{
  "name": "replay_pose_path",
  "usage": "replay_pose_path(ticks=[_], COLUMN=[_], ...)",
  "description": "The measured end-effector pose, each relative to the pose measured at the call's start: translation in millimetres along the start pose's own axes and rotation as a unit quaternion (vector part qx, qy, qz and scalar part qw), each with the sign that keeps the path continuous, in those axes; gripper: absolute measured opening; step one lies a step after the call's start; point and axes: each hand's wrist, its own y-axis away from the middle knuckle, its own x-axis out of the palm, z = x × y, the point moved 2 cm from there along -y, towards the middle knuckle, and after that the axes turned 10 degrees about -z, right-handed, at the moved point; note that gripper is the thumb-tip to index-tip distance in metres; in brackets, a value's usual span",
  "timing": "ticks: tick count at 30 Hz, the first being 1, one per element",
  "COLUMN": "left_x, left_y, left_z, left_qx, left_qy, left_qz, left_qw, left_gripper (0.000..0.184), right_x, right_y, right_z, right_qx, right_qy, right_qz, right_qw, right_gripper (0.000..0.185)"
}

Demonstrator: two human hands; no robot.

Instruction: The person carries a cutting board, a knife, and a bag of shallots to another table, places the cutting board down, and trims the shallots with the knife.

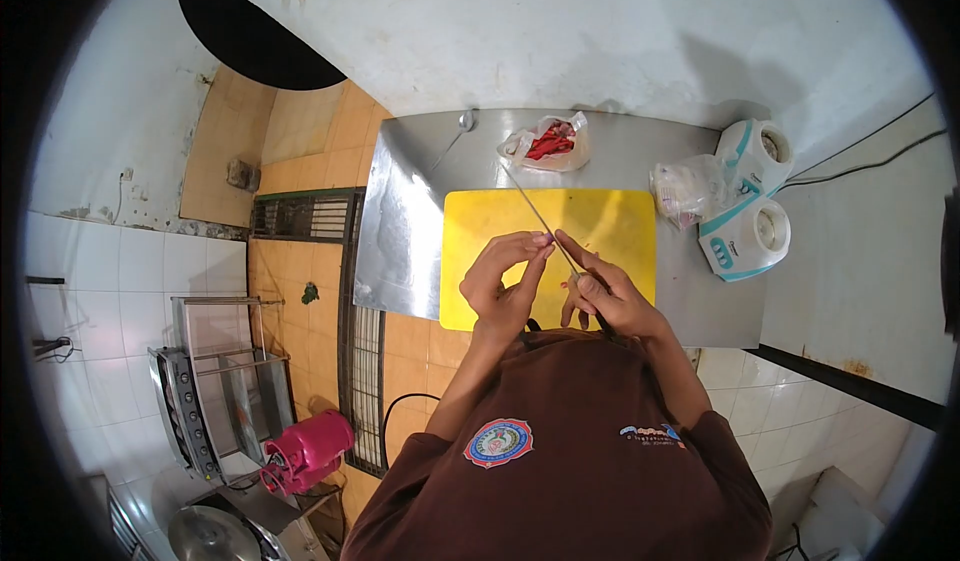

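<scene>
Above the yellow cutting board [610,216], my right hand [617,296] is closed around the handle of a knife [527,199]. Its long thin blade points up and to the left, toward the board's far edge. My left hand [505,271] pinches a small purplish-red piece [549,240] with thumb and fingertips, right beside the blade. Too little of that piece shows to tell its kind. Fingers of the right hand reach along the blade close to it. Past the board's far edge sits an open plastic bag [550,146] with red contents that look like chillies.
The board lies on a steel table [400,231]. A ladle-like utensil [465,123] is at the back left. Two white-and-teal appliances [742,239] and a clear plastic bag [685,191] stand at right. A pink gas cylinder [315,446] and stove [180,411] are lower left.
</scene>
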Motion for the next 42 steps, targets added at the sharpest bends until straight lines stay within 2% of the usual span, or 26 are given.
replay_pose_path(ticks=[2,8,13,16,26,29,32,35,42], left_x=[0.4,-4.0,-5.9,-5.9,-2.3,1.3,3.4,3.8,3.3], left_y=[-4.3,-11.4,-17.5,-20.7,-11.0,-6.5,-1.4,0.1,-6.0], left_z=[-3.5,-12.4,-16.2,-17.1,-13.8,-13.2,-10.2,-9.4,-15.7], left_qx=[0.026,0.101,0.154,0.157,0.081,0.036,0.019,0.031,0.08], left_qy=[-0.009,-0.036,-0.059,-0.053,0.005,0.023,0.04,0.04,0.007], left_qz=[0.002,0.029,0.029,0.029,0.012,0.009,0.02,0.035,0.072], left_qw=[1.0,0.994,0.986,0.986,0.997,0.999,0.999,0.998,0.994], left_gripper=[0.021,0.022,0.023,0.024,0.025,0.025,0.025,0.025,0.021], right_x=[-0.1,2.0,5.6,8.0,7.5,6.7,6.0,2.2,1.5], right_y=[0.6,4.1,3.7,2.8,1.5,0.0,-9.0,-13.4,-12.3], right_z=[1.5,15.5,2.9,2.9,-2.4,5.4,5.8,7.0,11.4], right_qx=[0.023,0.054,-0.005,-0.027,-0.048,-0.009,-0.087,-0.06,-0.088], right_qy=[-0.033,-0.042,-0.022,-0.011,-0.001,-0.107,-0.039,0.008,0.031], right_qz=[0.03,0.038,-0.003,-0.021,-0.084,-0.087,-0.137,-0.21,-0.225], right_qw=[0.999,0.997,1.0,0.999,0.995,0.99,0.986,0.976,0.97], right_gripper=[0.061,0.062,0.06,0.059,0.058,0.053,0.039,0.024,0.012])
